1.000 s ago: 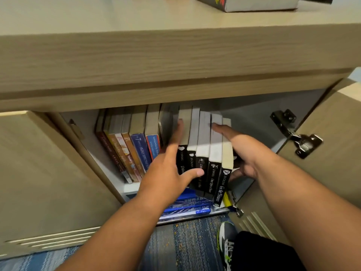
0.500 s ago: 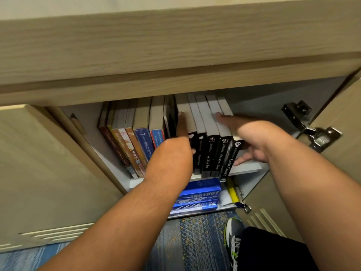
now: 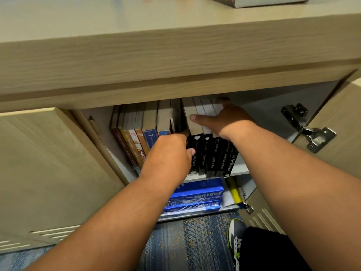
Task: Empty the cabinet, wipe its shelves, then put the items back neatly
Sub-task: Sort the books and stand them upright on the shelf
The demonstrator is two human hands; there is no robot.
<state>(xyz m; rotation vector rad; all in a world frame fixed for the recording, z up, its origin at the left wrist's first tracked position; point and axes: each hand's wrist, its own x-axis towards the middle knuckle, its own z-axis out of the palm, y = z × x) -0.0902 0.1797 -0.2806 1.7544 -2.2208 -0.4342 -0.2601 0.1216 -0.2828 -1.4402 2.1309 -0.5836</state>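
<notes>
Newly slid over the tops of 5 black books [image 3: 213, 155], right hand [image 3: 224, 122] clasps them; left hand [image 3: 170, 151] pinches their left side.

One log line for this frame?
left hand: pinching black books | right hand: gripping their tops | site: upper shelf | below: paper reams

You are facing five black-spined books [image 3: 213, 153] and about seven coloured books [image 3: 150, 122]; three blue paper reams [image 3: 197, 196] are lying below, one lone book [image 3: 263, 0] above.
</notes>
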